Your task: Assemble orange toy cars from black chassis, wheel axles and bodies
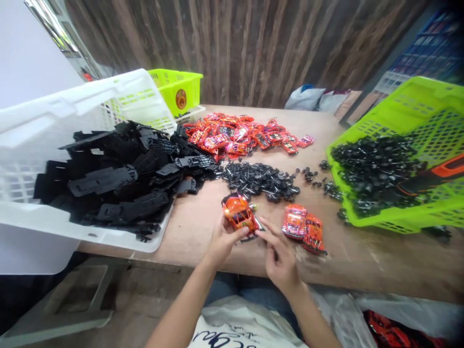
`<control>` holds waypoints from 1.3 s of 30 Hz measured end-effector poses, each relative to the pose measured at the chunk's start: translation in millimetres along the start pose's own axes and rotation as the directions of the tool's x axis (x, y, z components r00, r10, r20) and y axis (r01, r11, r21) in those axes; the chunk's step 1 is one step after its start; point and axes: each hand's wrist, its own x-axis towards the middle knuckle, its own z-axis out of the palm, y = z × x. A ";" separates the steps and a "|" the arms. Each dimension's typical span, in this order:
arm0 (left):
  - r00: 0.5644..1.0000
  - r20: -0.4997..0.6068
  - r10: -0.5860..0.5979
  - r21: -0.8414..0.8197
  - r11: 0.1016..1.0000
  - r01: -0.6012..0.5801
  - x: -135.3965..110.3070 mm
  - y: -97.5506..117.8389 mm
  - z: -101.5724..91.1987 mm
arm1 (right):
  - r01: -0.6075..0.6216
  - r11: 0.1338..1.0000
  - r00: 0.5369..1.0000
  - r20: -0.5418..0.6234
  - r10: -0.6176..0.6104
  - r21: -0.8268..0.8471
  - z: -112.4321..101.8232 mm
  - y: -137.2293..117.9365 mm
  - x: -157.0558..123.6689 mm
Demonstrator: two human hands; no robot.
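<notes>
My left hand [222,240] is wrapped round a shiny orange toy car [237,212], tilted just above the table's front part. At the car's right side, the fingertips of my right hand [282,258] are drawn together against a small dark and silver part, too blurred to name. Two more orange toy cars [294,221] lie side by side on the table, right of my hands. Behind the held car is a heap of black wheels on metal axles [259,180]. Farther back lies a pile of orange-red car bodies [239,135].
A tipped white crate [152,245] on the left spills black plastic chassis pieces [119,181]. On the right, a lime-green basket [366,223] holds wheels and an orange-and-black handled tool [435,174]. Another green basket [192,87] stands at the back left. Loose wheels [331,190] lie near the right basket.
</notes>
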 end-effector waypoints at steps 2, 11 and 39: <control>0.995 -0.006 0.104 0.124 0.987 -0.103 2.3 -3.1 2.0 | -0.155 0.987 0.984 -0.087 0.158 0.043 -3.3 -4.6 -3.2; 0.939 0.272 0.210 0.175 0.949 -0.263 4.9 -4.3 14.3 | -0.204 0.970 0.975 -0.060 0.213 0.130 -18.3 -26.5 15.1; 0.970 0.051 -0.237 0.029 0.972 0.235 54.1 -56.6 70.3 | -0.725 0.624 0.655 -0.572 0.493 -0.292 -85.1 70.2 -23.2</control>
